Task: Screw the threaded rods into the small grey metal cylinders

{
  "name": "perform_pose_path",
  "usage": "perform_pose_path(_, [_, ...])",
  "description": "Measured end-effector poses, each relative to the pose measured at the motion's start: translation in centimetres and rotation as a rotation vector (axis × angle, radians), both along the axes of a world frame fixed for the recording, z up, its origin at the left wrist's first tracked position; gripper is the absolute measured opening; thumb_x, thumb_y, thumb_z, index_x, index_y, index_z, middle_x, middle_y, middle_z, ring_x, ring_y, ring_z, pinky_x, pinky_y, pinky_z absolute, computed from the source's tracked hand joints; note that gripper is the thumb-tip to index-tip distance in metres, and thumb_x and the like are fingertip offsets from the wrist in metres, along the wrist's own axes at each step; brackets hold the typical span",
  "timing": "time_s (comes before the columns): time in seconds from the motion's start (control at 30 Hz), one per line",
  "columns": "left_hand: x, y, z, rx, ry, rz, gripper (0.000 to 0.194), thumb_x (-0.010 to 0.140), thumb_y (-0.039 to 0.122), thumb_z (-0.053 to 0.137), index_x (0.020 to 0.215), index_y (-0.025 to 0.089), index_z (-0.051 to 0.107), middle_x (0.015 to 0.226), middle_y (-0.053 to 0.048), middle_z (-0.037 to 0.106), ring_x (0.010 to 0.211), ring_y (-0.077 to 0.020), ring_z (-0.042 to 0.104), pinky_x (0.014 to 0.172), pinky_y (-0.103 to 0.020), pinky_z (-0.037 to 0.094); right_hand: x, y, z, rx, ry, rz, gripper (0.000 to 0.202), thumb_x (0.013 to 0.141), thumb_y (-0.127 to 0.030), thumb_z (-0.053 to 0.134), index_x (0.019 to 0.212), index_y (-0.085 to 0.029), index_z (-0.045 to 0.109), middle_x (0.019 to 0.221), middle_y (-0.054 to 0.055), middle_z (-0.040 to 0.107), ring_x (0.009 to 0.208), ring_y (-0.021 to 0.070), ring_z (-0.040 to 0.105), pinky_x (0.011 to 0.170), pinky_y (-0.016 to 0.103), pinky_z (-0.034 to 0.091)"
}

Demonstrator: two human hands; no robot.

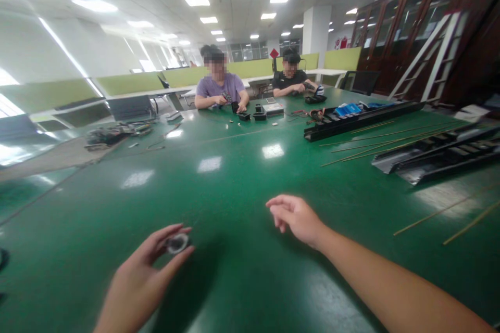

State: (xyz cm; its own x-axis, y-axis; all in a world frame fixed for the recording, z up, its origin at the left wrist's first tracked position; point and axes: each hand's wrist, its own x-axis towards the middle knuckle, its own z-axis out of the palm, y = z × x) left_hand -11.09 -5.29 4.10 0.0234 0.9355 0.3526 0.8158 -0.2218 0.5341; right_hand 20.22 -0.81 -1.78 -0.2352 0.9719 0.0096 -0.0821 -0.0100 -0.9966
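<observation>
My left hand [146,265] is closed around a small round part [177,243], dark with a pale ring on its face, gripped between thumb and fingers just above the green tabletop [234,192]. What kind of part it is, I cannot make out. To the right, my right hand [295,218] hovers over the table with its fingers loosely bent and partly spread. Nothing shows in it, and no object lies close to it.
Long black metal channels [441,153] and thin rods [363,153] lie at the right. Across the table, one person [221,86] and another person [291,80] handle dark items. Small black boxes [259,113] stand there. A tangled heap [113,132] lies at the far left.
</observation>
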Motion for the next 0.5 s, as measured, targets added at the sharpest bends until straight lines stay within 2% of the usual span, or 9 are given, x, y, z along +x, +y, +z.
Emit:
perform_pose_path(0.03, [1.8,1.3,-0.3,-0.047,-0.081,-0.073,0.053,0.076,0.059,0.070,0.112,0.021,0.064,0.104,-0.007,0.075,0.093,-0.0250,0.072,0.088,-0.038,0.058,0.3,0.5,-0.2,0.028,-0.058,-0.100,0.034,0.089,-0.039,0.055,0.107,-0.012,0.064,0.064,-0.002,0.060,0.050,0.0101,0.052,0.051,0.023,0.042])
perform_pose_path(0.1, [6.0,3.7,-1.2,-0.077,-0.224,-0.211,0.043,0.079,0.049,0.070,0.107,0.018,0.065,0.106,-0.008,0.074,0.095,-0.0238,0.071,0.092,-0.037,0.056,0.9,1.2,-0.6,0.044,-0.106,-0.178,0.031,0.089,-0.033,0.052,0.110,-0.012,0.063,0.065,-0.002,0.059,0.051,0.0107,0.052,0.052,0.024,0.042])
perform_pose_path(0.17, [9.7,5.5,-2.2,-0.088,-0.269,-0.289,0.036,0.080,0.042,0.069,0.105,0.017,0.066,0.103,-0.008,0.074,0.091,-0.0228,0.071,0.089,-0.037,0.056,1.3,1.6,-1.0,0.058,-0.141,-0.221,0.030,0.086,-0.025,0.055,0.112,-0.014,0.062,0.069,-0.002,0.059,0.057,0.0113,0.054,0.058,0.024,0.043])
perform_pose_path(0.23, [12.0,6.4,-3.1,-0.088,-0.254,-0.344,0.031,0.080,0.038,0.069,0.103,0.018,0.068,0.100,-0.007,0.074,0.087,-0.0221,0.070,0.084,-0.035,0.056,1.4,1.5,-1.3,0.097,-0.193,-0.244,0.033,0.081,-0.015,0.057,0.113,-0.016,0.062,0.075,-0.002,0.061,0.064,0.0120,0.057,0.064,0.025,0.045])
perform_pose_path(0.3, [12.6,6.7,-3.8,-0.098,-0.210,-0.414,0.027,0.080,0.035,0.070,0.102,0.020,0.069,0.098,-0.005,0.074,0.086,-0.0216,0.070,0.082,-0.034,0.056,1.2,1.2,-1.4,0.202,-0.319,-0.222,0.038,0.079,-0.008,0.056,0.115,-0.019,0.062,0.088,0.001,0.065,0.072,0.0126,0.059,0.068,0.025,0.046])
perform_pose_path(0.4, [11.8,6.7,-4.2,-0.093,-0.167,-0.477,0.025,0.081,0.035,0.071,0.102,0.022,0.071,0.099,-0.004,0.073,0.089,-0.0217,0.068,0.083,-0.033,0.054,0.7,0.7,-1.1,0.257,-0.467,-0.148,0.043,0.075,-0.004,0.058,0.115,-0.021,0.062,0.093,0.001,0.066,0.074,0.0127,0.060,0.069,0.025,0.046])
perform_pose_path(0.5, [11.2,6.7,-4.1,-0.098,-0.166,-0.477,0.025,0.083,0.037,0.069,0.103,0.023,0.072,0.100,-0.004,0.073,0.091,-0.0218,0.068,0.084,-0.032,0.054,0.4,0.3,-0.7,0.271,-0.556,-0.105,0.032,0.075,-0.007,0.062,0.104,-0.021,0.064,0.088,0.001,0.067,0.073,0.0137,0.060,0.069,0.026,0.046])
